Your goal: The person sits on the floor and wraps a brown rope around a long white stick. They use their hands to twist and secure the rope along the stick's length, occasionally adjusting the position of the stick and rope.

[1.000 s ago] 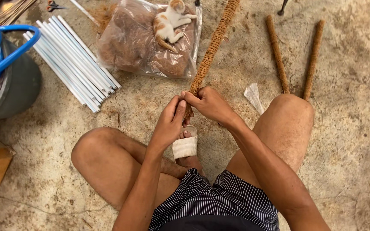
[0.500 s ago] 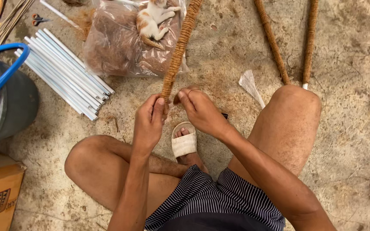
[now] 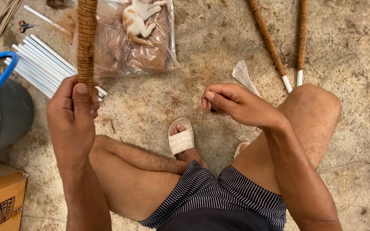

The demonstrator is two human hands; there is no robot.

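Left hand: the left hand (image 3: 71,115) is raised at the left of the view, fingers and thumb clamped round the lower end of a brown fibre-wrapped pole (image 3: 86,40), which stands nearly upright and runs off the top edge.
Right hand: the right hand (image 3: 236,105) hovers above the concrete floor (image 3: 193,51), well apart from the pole, fingertips pinched together; whether anything lies between them cannot be told.
Hidden: a plastic bag of brown fibre (image 3: 146,51) lies partly behind the pole.
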